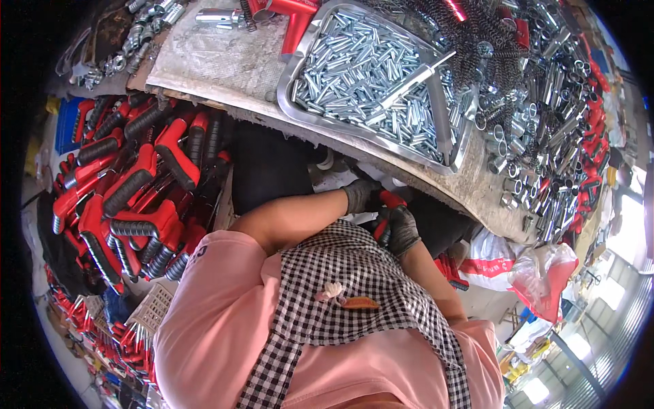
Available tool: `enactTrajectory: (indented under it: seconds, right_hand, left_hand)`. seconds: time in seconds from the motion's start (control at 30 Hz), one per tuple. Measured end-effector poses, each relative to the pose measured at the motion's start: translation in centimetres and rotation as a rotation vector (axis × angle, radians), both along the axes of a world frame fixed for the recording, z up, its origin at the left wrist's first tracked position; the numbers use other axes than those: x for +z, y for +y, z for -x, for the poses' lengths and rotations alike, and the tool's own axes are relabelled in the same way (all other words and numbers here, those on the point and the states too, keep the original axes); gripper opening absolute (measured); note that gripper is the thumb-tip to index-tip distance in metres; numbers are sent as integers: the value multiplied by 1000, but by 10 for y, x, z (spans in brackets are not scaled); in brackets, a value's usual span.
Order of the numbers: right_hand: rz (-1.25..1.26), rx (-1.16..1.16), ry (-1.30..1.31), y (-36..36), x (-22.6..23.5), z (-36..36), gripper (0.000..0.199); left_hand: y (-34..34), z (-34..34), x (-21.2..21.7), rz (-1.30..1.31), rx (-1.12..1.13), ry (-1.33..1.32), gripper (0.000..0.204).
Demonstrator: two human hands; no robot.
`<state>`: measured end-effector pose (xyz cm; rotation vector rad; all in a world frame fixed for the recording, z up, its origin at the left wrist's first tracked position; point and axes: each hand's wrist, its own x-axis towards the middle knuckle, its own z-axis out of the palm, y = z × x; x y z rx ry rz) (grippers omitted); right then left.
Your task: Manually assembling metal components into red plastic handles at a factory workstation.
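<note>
Below the bench edge, over my lap, I have a red pistol-shaped tool with a black grip (391,200). My right hand (405,233), in a dark grey glove, is closed round its black grip. Just left of the tool's red part is my left hand (362,197), also gloved and curled, with its fingertips hidden in shadow; what it grips does not show. To the left lies a big heap of similar red tools with black ribbed grips (139,174).
On the bench (218,75) stands a metal tray (289,102) full of small metal pins, with a long metal rod (412,82) across it. Dark springs (470,54) and metal tubes (538,123) pile up at right. Plastic bags (545,276) hang below the bench's right end.
</note>
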<state>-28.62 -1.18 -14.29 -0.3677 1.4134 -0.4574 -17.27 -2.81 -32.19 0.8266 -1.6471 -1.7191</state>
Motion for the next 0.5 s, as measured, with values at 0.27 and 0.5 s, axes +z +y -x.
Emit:
enactTrajectory:
  seconds: [0.27, 0.5]
  right_hand:
    - [281, 370, 292, -15, -82, 7, 53]
    - [530, 322, -198, -66, -166, -36, 49]
  left_hand:
    - [-26, 13, 25, 544, -502, -1042, 26]
    - [-8, -30, 42, -423, 378, -489, 52]
